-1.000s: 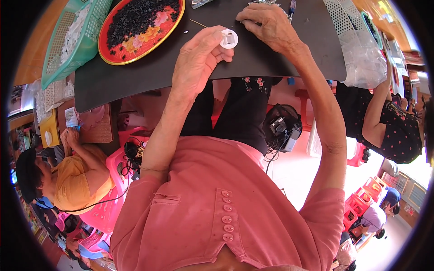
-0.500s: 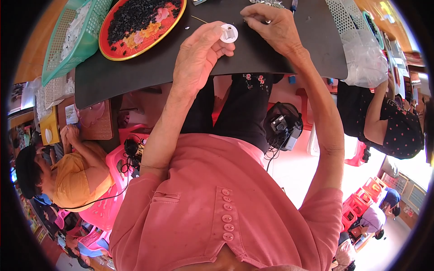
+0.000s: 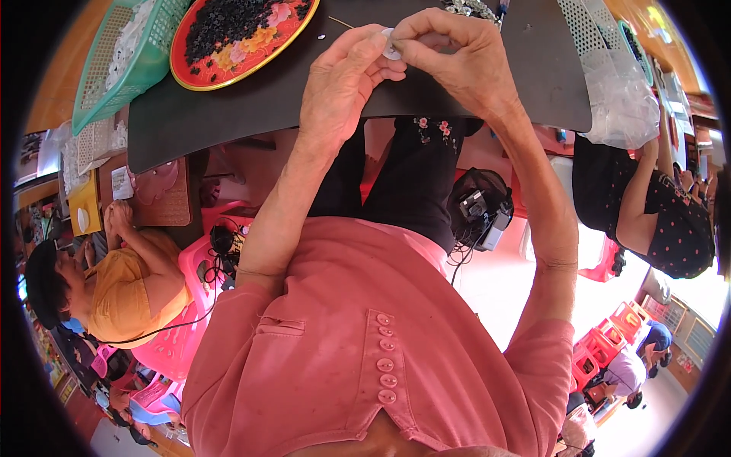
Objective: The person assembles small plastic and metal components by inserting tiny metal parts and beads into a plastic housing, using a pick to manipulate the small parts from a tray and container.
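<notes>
Above the black tabletop (image 3: 251,114), near the top centre of the head view: both hands meet at a small white round disc (image 3: 391,47).

Left hand (image 3: 343,76): palm partly turned up, thumb and forefinger closed in a pinch on the disc's left side; remaining fingers loosely curled beneath. Right hand (image 3: 466,57): half closed, thumb and forefinger brought together at the disc's right side; other fingers bent. Whether the right fingertips grip a smaller part: cannot tell, the fingers cover it.

Containers. Left of the hands, a red floral tray (image 3: 209,82) with a yellow rim; a heap of small black pieces (image 3: 221,34) covers much of it, a few strewn toward the near rim. Farther left, a green perforated basket (image 3: 148,80) holding white pieces (image 3: 131,46). Right side: a white perforated basket (image 3: 588,19), contents unclear, with a clear plastic bag (image 3: 620,107) just beside it; beyond, a green container (image 3: 638,52) with dark contents, too small to identify.

Loose on the tabletop: a thin stick (image 3: 340,22) and a tiny white bit (image 3: 321,36) between tray and left hand; shiny silvery parts (image 3: 470,7) beyond the right hand, blue-handled tool (image 3: 503,7) beside them.
</notes>
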`<act>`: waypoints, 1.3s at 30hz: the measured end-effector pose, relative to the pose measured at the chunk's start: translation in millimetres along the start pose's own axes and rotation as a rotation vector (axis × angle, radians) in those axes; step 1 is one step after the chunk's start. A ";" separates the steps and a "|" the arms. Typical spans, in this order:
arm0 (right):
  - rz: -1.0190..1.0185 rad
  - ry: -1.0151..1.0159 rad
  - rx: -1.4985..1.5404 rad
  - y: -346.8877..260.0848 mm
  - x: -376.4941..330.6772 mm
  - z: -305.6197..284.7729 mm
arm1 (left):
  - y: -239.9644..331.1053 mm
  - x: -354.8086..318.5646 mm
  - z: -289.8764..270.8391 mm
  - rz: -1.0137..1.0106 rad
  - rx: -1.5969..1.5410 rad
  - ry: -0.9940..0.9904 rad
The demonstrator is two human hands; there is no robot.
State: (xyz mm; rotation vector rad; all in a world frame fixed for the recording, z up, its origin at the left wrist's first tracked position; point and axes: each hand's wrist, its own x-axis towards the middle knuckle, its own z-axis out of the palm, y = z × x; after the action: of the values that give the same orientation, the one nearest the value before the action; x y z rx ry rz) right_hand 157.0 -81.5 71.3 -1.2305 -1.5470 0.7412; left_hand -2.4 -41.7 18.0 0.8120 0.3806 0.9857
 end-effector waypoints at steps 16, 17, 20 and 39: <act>0.015 -0.102 -0.212 6.4 -1.1 -9.3 | 0.7 1.0 -6.6 -0.073 -0.031 -0.049; 0.053 -0.085 -0.073 12.0 -1.5 -7.9 | 0.6 1.9 -7.6 -0.074 -0.031 -0.050; 0.064 -0.061 0.077 20.5 -5.4 -5.4 | 1.1 3.5 -10.4 -0.088 -0.090 -0.065; -0.446 0.043 -0.441 15.5 -4.6 0.2 | 2.5 5.5 -13.4 -0.110 -0.177 -0.150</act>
State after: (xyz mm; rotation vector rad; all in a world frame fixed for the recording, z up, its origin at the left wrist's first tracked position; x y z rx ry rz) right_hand 162.2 -81.3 55.9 -1.1329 -1.9220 0.0825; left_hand -9.3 -30.5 11.4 0.6922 0.2034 0.8377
